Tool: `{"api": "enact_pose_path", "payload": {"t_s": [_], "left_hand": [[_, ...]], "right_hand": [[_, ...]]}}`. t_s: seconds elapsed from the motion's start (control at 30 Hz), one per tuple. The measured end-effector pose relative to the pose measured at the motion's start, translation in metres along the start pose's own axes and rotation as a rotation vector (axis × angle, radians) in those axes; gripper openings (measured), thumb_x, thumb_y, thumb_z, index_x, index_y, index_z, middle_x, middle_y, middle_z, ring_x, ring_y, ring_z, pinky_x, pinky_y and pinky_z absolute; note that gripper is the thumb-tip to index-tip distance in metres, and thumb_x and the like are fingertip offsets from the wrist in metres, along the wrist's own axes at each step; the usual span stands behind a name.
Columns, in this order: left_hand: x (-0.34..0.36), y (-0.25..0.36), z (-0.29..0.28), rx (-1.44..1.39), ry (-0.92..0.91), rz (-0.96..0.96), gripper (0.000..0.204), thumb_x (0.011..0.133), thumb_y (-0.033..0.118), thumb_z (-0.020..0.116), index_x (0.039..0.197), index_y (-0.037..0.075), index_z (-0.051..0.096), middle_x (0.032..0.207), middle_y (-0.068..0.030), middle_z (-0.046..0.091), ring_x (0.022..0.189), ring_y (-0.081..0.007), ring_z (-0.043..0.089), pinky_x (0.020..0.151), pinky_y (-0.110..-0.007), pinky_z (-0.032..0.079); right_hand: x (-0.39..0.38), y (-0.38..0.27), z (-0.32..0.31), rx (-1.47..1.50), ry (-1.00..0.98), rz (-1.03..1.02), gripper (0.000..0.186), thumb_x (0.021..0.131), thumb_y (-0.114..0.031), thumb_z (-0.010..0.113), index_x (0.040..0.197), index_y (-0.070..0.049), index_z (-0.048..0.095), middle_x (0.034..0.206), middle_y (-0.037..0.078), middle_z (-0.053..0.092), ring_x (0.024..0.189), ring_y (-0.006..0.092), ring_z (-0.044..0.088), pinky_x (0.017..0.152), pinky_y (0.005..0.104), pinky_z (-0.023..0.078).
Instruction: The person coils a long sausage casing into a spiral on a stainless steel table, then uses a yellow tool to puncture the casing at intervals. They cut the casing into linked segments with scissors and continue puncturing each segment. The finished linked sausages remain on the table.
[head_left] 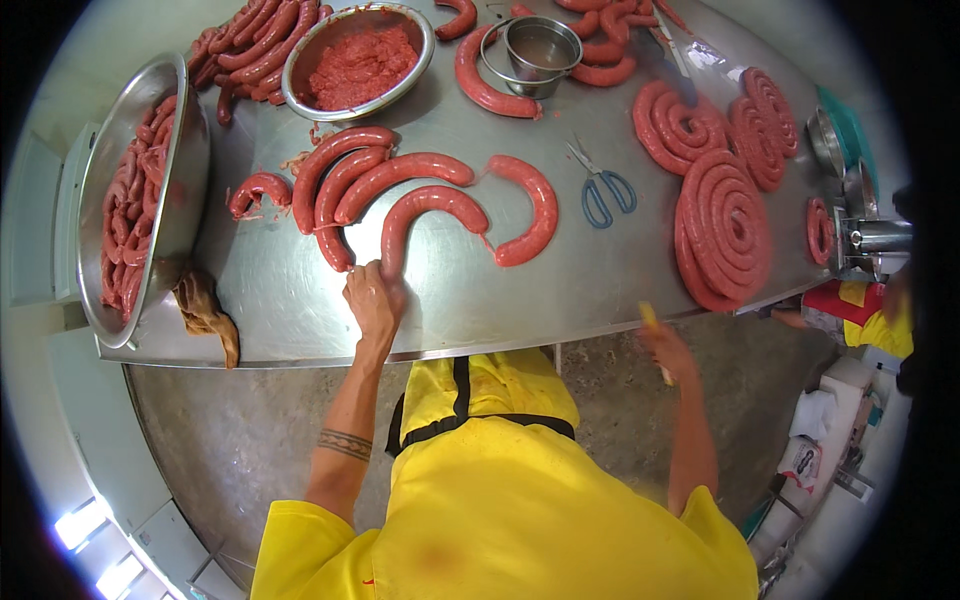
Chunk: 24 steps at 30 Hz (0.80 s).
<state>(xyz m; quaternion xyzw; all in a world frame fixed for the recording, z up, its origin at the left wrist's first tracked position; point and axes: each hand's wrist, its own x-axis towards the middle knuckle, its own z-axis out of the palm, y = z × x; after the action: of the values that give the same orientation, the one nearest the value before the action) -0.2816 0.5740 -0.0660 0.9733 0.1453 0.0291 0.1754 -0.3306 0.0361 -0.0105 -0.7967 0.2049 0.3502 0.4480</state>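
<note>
My left hand is closed at the table's near edge, pinching the end of a curved sausage. The tip of a neighbouring sausage lies right by its fingers. More thick, glossy links fan out beyond, among them a C-shaped sausage to the right. My right hand, smeared by motion, is out past the table edge over the floor. It is closed around a slim yellow tool whose kind I cannot make out. Blue-handled scissors lie spread on the table, apart from both hands.
A steel basin of thin sausages stands left, beside a brown cloth-like piece. Behind are a bowl of minced meat and a metal pot. Coiled sausages and a metal machine are right. A knife lies far right.
</note>
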Motion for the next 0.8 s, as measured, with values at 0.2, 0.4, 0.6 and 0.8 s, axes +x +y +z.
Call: {"api": "enact_pose_path", "payload": {"t_s": [0.2,0.4,0.6,0.8], "left_hand": [[0.018,-0.017,-0.015,-1.414,-0.525,-0.524,0.025,0.103,0.028,0.061,0.102,0.003,0.062,0.082,-0.0022,0.063,0.071,-0.0110,0.064,0.054,-0.026,0.051],[-0.011,-0.045,-0.035,-1.719,-0.628,-0.858,0.024,0.105,0.013,0.055,0.119,-0.006,0.058,0.105,-0.0112,0.070,0.081,-0.0066,0.067,0.060,-0.016,0.055],[-0.040,-0.071,-0.031,-1.436,-0.609,-0.732,0.025,0.105,0.013,0.055,0.115,-0.009,0.061,0.098,-0.0126,0.074,0.074,-0.0105,0.067,0.064,-0.021,0.056],[-0.067,-0.090,-0.039,-0.704,-0.375,-0.318,0.040,0.090,0.021,0.076,0.115,-0.005,0.060,0.091,-0.0137,0.072,0.074,-0.0192,0.068,0.064,-0.031,0.055]], "right_hand": [[-0.017,0.016,0.029,-0.017,0.191,0.031,0.023,0.100,-0.024,0.062,0.107,-0.003,0.063,0.079,-0.001,0.057,0.070,0.0130,0.054,0.064,0.0323,0.046],[0.017,-0.090,0.197,0.135,-0.165,-0.357,0.022,0.103,-0.022,0.060,0.108,-0.001,0.063,0.078,0.000,0.056,0.067,0.0080,0.053,0.061,0.0259,0.046],[0.045,-0.161,0.310,0.220,-0.402,-0.281,0.026,0.103,-0.025,0.059,0.105,0.000,0.064,0.078,0.003,0.061,0.065,0.0083,0.055,0.058,0.0255,0.045],[0.056,-0.193,0.353,0.336,-0.359,-0.187,0.025,0.101,-0.026,0.059,0.102,-0.002,0.065,0.079,0.004,0.064,0.065,0.0101,0.059,0.055,0.0252,0.045]]}}
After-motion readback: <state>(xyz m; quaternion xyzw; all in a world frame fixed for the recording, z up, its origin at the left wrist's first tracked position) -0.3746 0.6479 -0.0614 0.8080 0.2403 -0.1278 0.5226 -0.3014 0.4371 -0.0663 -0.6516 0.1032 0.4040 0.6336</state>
